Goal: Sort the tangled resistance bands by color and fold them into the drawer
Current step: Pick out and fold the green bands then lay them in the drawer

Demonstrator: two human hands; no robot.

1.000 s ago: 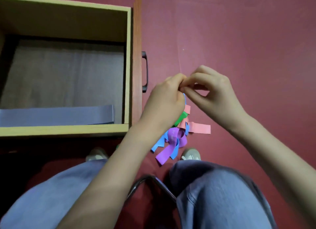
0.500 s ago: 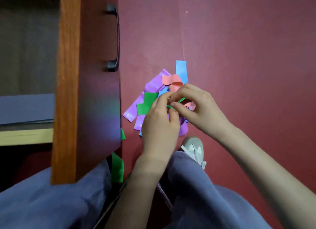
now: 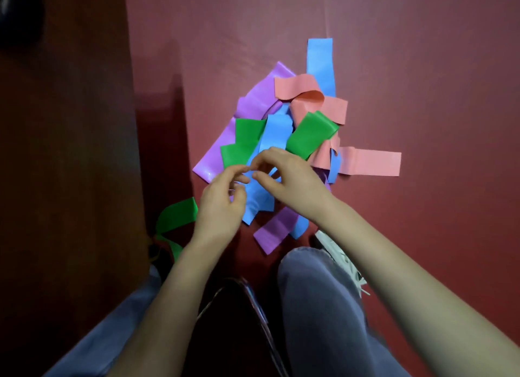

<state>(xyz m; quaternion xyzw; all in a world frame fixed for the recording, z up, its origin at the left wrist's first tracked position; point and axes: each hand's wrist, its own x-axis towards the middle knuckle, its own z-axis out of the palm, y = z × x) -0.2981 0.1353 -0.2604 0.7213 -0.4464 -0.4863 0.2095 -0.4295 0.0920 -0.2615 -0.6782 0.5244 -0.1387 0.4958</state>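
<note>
We are curling the fingers (image 3: 233,173) of our left hand (image 3: 222,207) and right hand (image 3: 295,188) over the blue band (image 3: 274,134) on the floor (image 3: 422,67); whether they are gripping it, we cannot tell.

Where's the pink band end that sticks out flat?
Head view: the pink band end lies flat on the red floor at the right edge of the pile, past the right hand.

A dark red floor (image 3: 422,67) meets brown wooden furniture (image 3: 70,151) at left.
</note>
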